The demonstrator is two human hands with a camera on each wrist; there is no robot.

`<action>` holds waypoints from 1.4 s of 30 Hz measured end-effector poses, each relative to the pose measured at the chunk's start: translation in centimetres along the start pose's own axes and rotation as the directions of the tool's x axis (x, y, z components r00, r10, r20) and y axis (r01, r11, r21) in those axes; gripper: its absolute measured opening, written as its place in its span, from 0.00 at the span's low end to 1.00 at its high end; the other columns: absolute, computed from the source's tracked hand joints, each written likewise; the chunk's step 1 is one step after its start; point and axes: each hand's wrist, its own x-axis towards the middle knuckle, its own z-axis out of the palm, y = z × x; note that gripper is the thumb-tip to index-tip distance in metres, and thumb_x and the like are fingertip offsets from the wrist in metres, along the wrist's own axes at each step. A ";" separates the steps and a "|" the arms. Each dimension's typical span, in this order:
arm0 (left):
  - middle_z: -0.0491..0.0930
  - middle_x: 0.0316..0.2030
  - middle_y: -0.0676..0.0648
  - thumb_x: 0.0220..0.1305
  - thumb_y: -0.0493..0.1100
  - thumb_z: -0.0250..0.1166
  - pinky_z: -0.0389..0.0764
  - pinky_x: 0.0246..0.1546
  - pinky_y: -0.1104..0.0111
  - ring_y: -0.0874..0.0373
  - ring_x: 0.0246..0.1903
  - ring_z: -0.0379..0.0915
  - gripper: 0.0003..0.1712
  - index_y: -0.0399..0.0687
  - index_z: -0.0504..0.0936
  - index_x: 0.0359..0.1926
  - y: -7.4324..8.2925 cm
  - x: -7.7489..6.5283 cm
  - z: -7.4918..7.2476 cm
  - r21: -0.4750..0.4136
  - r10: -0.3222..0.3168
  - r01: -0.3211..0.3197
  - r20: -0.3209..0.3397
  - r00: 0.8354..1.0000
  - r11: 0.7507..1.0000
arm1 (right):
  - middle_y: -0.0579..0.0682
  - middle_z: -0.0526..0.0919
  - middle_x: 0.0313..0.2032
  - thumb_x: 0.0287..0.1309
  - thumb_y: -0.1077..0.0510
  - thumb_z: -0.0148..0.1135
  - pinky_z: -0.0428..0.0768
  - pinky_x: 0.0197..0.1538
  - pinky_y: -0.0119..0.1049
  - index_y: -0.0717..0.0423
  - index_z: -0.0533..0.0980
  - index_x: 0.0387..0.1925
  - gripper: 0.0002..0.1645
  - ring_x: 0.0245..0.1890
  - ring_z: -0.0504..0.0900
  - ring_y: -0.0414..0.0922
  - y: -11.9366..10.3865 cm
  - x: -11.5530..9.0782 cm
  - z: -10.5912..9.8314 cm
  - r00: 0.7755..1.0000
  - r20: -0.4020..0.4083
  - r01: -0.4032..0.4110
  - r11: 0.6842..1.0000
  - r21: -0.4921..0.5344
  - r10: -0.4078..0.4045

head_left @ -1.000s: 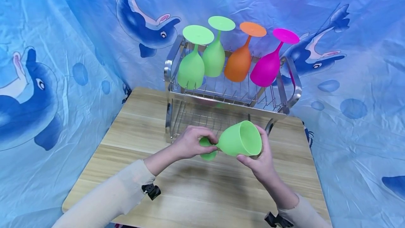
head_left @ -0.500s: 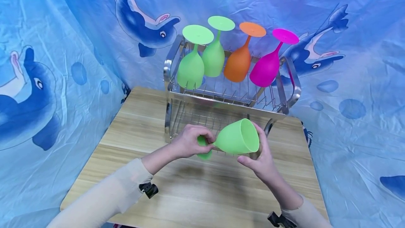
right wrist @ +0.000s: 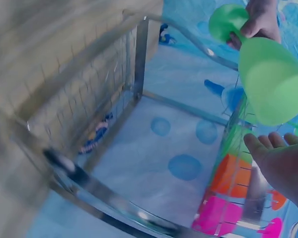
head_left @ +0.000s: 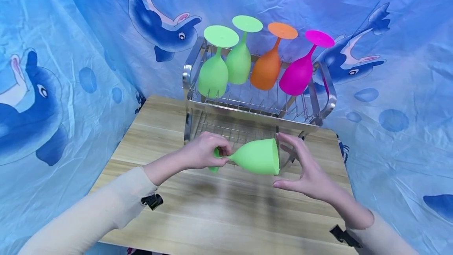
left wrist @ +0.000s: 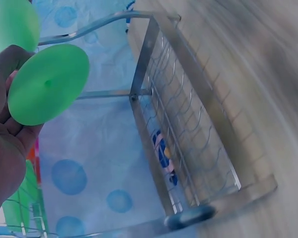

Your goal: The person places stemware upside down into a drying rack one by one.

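A light green plastic wine glass (head_left: 256, 156) lies sideways in the air in front of the rack, its mouth facing right. My left hand (head_left: 203, 150) pinches it by the stem; the round foot (left wrist: 48, 84) shows beside the palm in the left wrist view. Just off the rim is my right hand (head_left: 311, 172), thumb and fingers spread apart around nothing. The right wrist view shows a gap between those fingertips and the glass bowl (right wrist: 270, 82).
A two-tier metal dish rack (head_left: 247, 113) stands on the wooden table (head_left: 141, 129). On its top tier, two green glasses (head_left: 213, 74), an orange glass (head_left: 265, 70) and a magenta glass (head_left: 296, 76) sit upside down. Behind hangs a blue dolphin-print cloth (head_left: 106, 30).
The green wine glass has moved left with my left hand, and its mouth has turned farther to the right. My right hand has come away from the bowl toward the right.
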 end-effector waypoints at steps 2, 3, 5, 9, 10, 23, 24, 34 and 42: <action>0.86 0.34 0.58 0.59 0.35 0.78 0.86 0.38 0.75 0.68 0.34 0.82 0.07 0.50 0.89 0.35 0.0 0.0 -0.6 0.009 0.003 -0.003 0.013 1.000 1.000 | 0.55 0.63 0.77 0.36 0.58 0.93 0.72 0.75 0.39 0.51 0.56 0.83 0.75 0.75 0.66 0.47 -0.3 0.5 -0.5 0.999 0.031 0.013 0.996 -0.083 -0.010; 0.86 0.33 0.58 0.59 0.34 0.78 0.86 0.38 0.76 0.68 0.34 0.81 0.08 0.50 0.89 0.35 0.0 0.0 -0.9 0.010 0.005 -0.005 0.020 1.000 1.000 | 0.55 0.64 0.76 0.36 0.57 0.93 0.74 0.74 0.43 0.52 0.57 0.82 0.75 0.75 0.67 0.49 -0.4 0.8 -0.7 0.999 0.045 0.022 0.993 -0.116 -0.016; 0.86 0.33 0.58 0.59 0.34 0.78 0.85 0.37 0.77 0.68 0.33 0.81 0.08 0.51 0.88 0.35 0.0 0.1 -1.3 0.017 0.007 -0.008 0.029 1.000 1.000 | 0.54 0.66 0.75 0.36 0.55 0.93 0.77 0.72 0.51 0.53 0.57 0.82 0.75 0.74 0.67 0.50 -0.4 1.3 -0.9 0.997 0.069 0.033 0.984 -0.175 -0.021; 0.86 0.32 0.58 0.58 0.34 0.78 0.85 0.37 0.77 0.68 0.33 0.81 0.08 0.50 0.88 0.34 -0.1 0.2 -1.9 0.028 0.013 -0.015 0.046 0.999 0.999 | 0.54 0.66 0.74 0.36 0.52 0.94 0.79 0.67 0.62 0.53 0.58 0.81 0.74 0.73 0.68 0.52 0.0 2.1 -0.6 0.994 0.104 0.043 0.973 -0.229 -0.019; 0.86 0.32 0.58 0.58 0.34 0.78 0.85 0.37 0.77 0.68 0.33 0.81 0.08 0.50 0.88 0.34 -0.1 0.3 -2.0 0.030 0.012 -0.014 0.053 0.999 0.999 | 0.53 0.66 0.74 0.36 0.50 0.94 0.79 0.67 0.63 0.52 0.58 0.81 0.74 0.72 0.68 0.52 0.2 2.2 -0.5 0.994 0.110 0.040 0.971 -0.234 -0.014; 0.85 0.31 0.58 0.57 0.34 0.78 0.89 0.38 0.67 0.65 0.32 0.81 0.09 0.49 0.86 0.32 -0.9 0.5 -2.2 0.047 -0.030 0.025 0.117 0.993 0.999 | 0.52 0.72 0.69 0.37 0.53 0.93 0.83 0.61 0.61 0.53 0.65 0.74 0.64 0.67 0.74 0.50 2.0 2.8 1.5 0.996 0.066 0.071 0.979 -0.191 -0.060; 0.85 0.31 0.58 0.57 0.34 0.78 0.89 0.38 0.69 0.65 0.32 0.81 0.09 0.50 0.86 0.32 -1.0 0.5 -2.2 0.047 -0.033 0.028 0.118 0.992 0.998 | 0.52 0.73 0.69 0.36 0.54 0.93 0.84 0.62 0.60 0.54 0.65 0.74 0.64 0.67 0.74 0.50 2.1 2.8 1.6 0.996 0.056 0.076 0.979 -0.189 -0.067; 0.87 0.33 0.57 0.57 0.35 0.79 0.88 0.40 0.70 0.65 0.34 0.83 0.08 0.49 0.89 0.35 -1.5 0.5 -2.5 0.025 -0.037 0.034 0.115 0.993 0.999 | 0.50 0.76 0.66 0.33 0.57 0.93 0.85 0.62 0.51 0.54 0.69 0.72 0.62 0.65 0.75 0.47 2.7 2.7 2.3 0.998 -0.017 0.063 0.984 -0.169 -0.067; 0.87 0.42 0.59 0.55 0.45 0.84 0.86 0.52 0.63 0.63 0.44 0.84 0.17 0.54 0.90 0.45 -1.5 -0.4 -3.5 0.020 -0.060 0.061 -0.018 0.998 0.998 | 0.52 0.74 0.67 0.34 0.62 0.93 0.79 0.68 0.35 0.56 0.68 0.72 0.62 0.66 0.74 0.44 2.7 2.3 2.4 0.999 -0.048 -0.014 0.999 -0.052 0.011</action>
